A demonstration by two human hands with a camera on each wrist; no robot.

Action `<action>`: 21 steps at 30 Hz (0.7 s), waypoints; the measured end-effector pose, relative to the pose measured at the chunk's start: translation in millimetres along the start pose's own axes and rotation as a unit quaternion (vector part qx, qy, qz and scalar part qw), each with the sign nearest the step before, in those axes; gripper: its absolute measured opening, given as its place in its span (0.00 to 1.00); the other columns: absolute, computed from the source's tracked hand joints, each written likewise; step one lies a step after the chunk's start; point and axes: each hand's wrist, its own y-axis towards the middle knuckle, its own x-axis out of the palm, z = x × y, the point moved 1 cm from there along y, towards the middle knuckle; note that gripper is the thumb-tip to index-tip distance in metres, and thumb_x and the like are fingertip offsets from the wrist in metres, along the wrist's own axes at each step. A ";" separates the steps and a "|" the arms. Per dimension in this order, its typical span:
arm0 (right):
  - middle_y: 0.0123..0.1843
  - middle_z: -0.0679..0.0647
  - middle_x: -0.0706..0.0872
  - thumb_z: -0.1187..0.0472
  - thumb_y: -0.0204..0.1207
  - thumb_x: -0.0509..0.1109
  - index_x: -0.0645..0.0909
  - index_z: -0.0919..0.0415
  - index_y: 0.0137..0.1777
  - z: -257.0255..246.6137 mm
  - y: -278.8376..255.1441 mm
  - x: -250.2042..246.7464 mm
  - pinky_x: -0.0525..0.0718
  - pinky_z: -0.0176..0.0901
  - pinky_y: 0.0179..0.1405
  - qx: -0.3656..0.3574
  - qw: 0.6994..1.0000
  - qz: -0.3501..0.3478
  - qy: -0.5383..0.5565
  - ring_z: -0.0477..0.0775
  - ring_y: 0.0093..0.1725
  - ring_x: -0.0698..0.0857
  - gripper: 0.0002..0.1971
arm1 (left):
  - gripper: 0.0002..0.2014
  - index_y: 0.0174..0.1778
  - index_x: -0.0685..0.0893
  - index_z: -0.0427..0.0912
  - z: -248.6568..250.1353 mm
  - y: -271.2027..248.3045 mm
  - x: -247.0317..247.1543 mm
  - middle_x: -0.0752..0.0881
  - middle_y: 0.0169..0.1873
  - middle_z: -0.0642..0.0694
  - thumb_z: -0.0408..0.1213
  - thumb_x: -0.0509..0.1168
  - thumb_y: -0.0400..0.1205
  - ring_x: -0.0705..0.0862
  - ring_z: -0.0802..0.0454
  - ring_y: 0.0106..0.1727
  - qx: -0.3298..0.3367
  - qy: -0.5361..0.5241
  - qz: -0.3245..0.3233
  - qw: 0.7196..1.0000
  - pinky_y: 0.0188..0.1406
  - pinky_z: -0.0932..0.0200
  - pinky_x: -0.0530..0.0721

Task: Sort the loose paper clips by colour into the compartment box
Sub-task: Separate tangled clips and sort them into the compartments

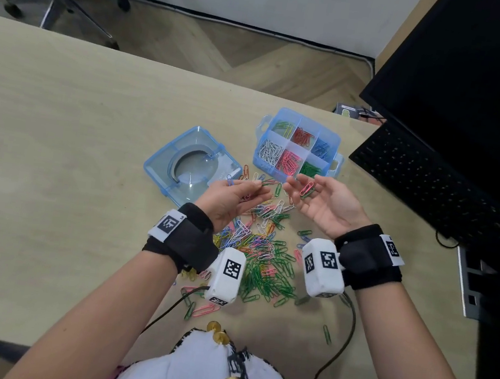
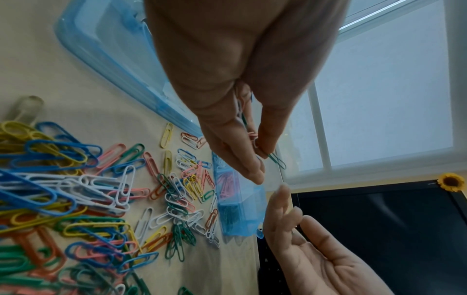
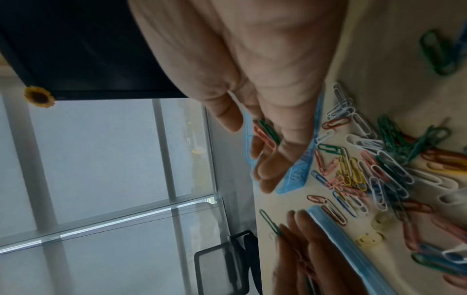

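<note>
Pink and green clips (image 1: 306, 190) resting across right hand (image 1: 323, 206), fingers loosely open like a tray just near compartment box (image 1: 298, 146), probably ready for tipping in. From left wrist: left hand (image 2: 235, 127) pinching several clips (image 2: 252, 137), green one poking out. From right wrist: same two clips on relaxed fingers; loose pile (image 3: 374, 163) beyond.

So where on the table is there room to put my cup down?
The table is bare on the person's left, beyond the lid, and along the far edge behind the compartment box. It is crowded in the middle, where the loose paper clips spread from the box toward the person, under the left hand and right hand.
</note>
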 end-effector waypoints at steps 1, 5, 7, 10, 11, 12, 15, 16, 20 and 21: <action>0.49 0.64 0.88 0.62 0.86 0.50 0.77 0.71 0.55 -1.5 -0.8 1.2 0.87 0.40 0.41 -0.002 1.000 -0.017 0.002 0.59 0.47 0.90 0.16 | 0.07 0.49 0.81 0.22 0.5 -0.2 -0.5 0.88 0.41 0.33 0.24 0.62 0.83 0.91 0.47 0.39 -0.001 -0.002 0.000 1.000 0.37 0.65 0.88; 0.53 0.66 0.88 0.69 0.84 0.51 0.74 0.75 0.63 -4.0 -0.8 2.7 0.88 0.41 0.48 -0.011 0.999 -0.041 -0.021 0.60 0.51 0.90 0.14 | 0.06 0.47 0.82 0.25 0.5 -0.5 0.6 0.89 0.40 0.34 0.25 0.62 0.83 0.91 0.47 0.39 -0.002 -0.001 0.003 1.000 0.36 0.66 0.88; 0.49 0.64 0.89 0.74 0.83 0.51 0.75 0.75 0.59 -3.7 0.8 2.7 0.89 0.37 0.45 -0.027 0.998 -0.037 -0.051 0.58 0.48 0.91 0.12 | 0.06 0.45 0.82 0.26 -0.3 -0.2 1.6 0.88 0.40 0.34 0.25 0.62 0.83 0.91 0.48 0.38 -0.004 -0.001 0.006 1.000 0.37 0.66 0.88; 0.42 0.60 0.91 0.75 0.83 0.54 0.78 0.73 0.54 -3.0 7.3 3.3 0.87 0.32 0.35 -0.044 0.992 -0.017 -0.119 0.51 0.38 0.90 0.11 | 0.06 0.44 0.82 0.26 -1.5 -1.0 2.2 0.88 0.41 0.34 0.25 0.62 0.83 0.91 0.49 0.37 -0.007 -0.002 0.008 1.000 0.35 0.66 0.88; 0.41 0.59 0.91 0.75 0.83 0.55 0.79 0.72 0.53 -3.7 11.3 4.3 0.85 0.31 0.32 -0.051 0.987 -0.006 -0.149 0.50 0.35 0.89 0.10 | 0.06 0.44 0.82 0.26 -1.3 -1.5 2.0 0.88 0.41 0.35 0.25 0.62 0.83 0.91 0.49 0.37 -0.008 -0.004 0.008 1.000 0.35 0.66 0.88; 0.41 0.59 0.91 0.74 0.83 0.57 0.79 0.72 0.51 -5.3 16.4 5.9 0.84 0.31 0.29 -0.060 0.982 0.007 -0.181 0.48 0.32 0.88 0.09 | 0.06 0.44 0.82 0.26 -1.0 -2.0 1.9 0.88 0.40 0.35 0.25 0.62 0.83 0.91 0.49 0.37 -0.009 -0.006 0.008 1.000 0.35 0.66 0.88; 0.39 0.59 0.90 0.71 0.84 0.59 0.78 0.70 0.45 -16.6 36.8 10.8 0.79 0.30 0.24 -0.105 0.954 0.067 -0.272 0.45 0.25 0.84 0.08 | 0.06 0.46 0.82 0.25 -0.1 -2.1 1.0 0.89 0.38 0.35 0.24 0.62 0.83 0.91 0.47 0.38 -0.013 -0.013 0.009 1.000 0.38 0.64 0.89; 0.37 0.59 0.89 0.71 0.84 0.60 0.77 0.69 0.43 -21.1 44.7 12.4 0.78 0.30 0.22 -0.122 0.942 0.088 -0.301 0.45 0.23 0.83 0.08 | 0.06 0.45 0.82 0.25 0.3 -2.4 0.8 0.89 0.37 0.35 0.24 0.62 0.83 0.91 0.47 0.38 -0.013 -0.014 0.009 1.000 0.40 0.63 0.89; 0.31 0.58 0.88 0.68 0.82 0.66 0.75 0.65 0.39 -34.8 66.7 16.9 0.73 0.30 0.17 -0.143 0.899 0.119 -0.397 0.44 0.18 0.82 0.08 | 0.06 0.44 0.82 0.25 1.6 -3.1 0.2 0.89 0.37 0.35 0.24 0.62 0.83 0.91 0.46 0.39 -0.013 -0.016 0.013 1.000 0.45 0.60 0.89; 0.32 0.60 0.88 0.68 0.80 0.68 0.77 0.65 0.39 -37.4 69.6 16.3 0.74 0.29 0.17 -0.145 0.891 0.122 -0.413 0.44 0.18 0.82 0.08 | 0.06 0.44 0.82 0.25 2.0 -3.5 -0.2 0.89 0.37 0.35 0.24 0.62 0.83 0.91 0.46 0.39 -0.013 -0.017 0.014 1.000 0.45 0.60 0.89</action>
